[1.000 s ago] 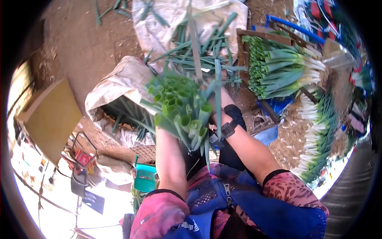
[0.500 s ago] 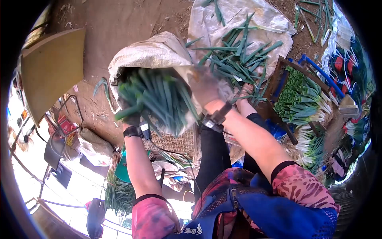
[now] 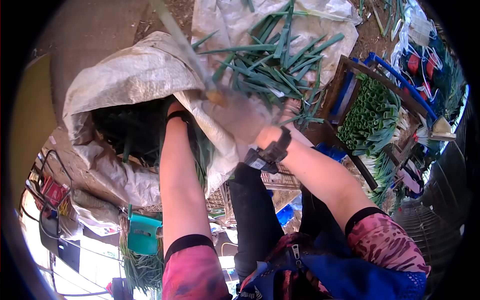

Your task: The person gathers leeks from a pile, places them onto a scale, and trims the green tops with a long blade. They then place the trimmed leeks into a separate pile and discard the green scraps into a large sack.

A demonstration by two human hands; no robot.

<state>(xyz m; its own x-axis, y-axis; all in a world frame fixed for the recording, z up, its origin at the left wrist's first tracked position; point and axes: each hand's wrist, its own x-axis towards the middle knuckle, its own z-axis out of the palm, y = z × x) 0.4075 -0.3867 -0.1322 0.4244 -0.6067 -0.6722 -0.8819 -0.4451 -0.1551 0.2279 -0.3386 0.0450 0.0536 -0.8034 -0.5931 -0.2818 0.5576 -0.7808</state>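
Note:
My left hand (image 3: 175, 107) is inside the mouth of a large whitish woven sack (image 3: 145, 65), its fingers hidden. Dark green leaf pieces (image 3: 127, 145) show in the shadow within. My right hand (image 3: 237, 117), in what looks like a greyish glove and smeared by motion, is at the sack's right side. From its closed fingers a long, thin, blurred blade-like tool (image 3: 182, 42) with an orange-brown grip end points up and left. Cut green onion leaves (image 3: 280, 65) lie heaped on a flat whitish sheet (image 3: 340, 45) just beyond this hand.
A frame (image 3: 332, 97) at right holds upright bundled green onions (image 3: 367, 117), with a blue bar (image 3: 405, 85) alongside. Below the sack are a woven crate (image 3: 220, 202) and a small green plastic chair (image 3: 144, 234). A bare foot (image 3: 291, 109) rests near the leaf heap.
My left hand has gone into the sack with the bunch of green leaves it was carrying at the mouth. The sack appears farther left and wider; the long tool now shows above my right hand.

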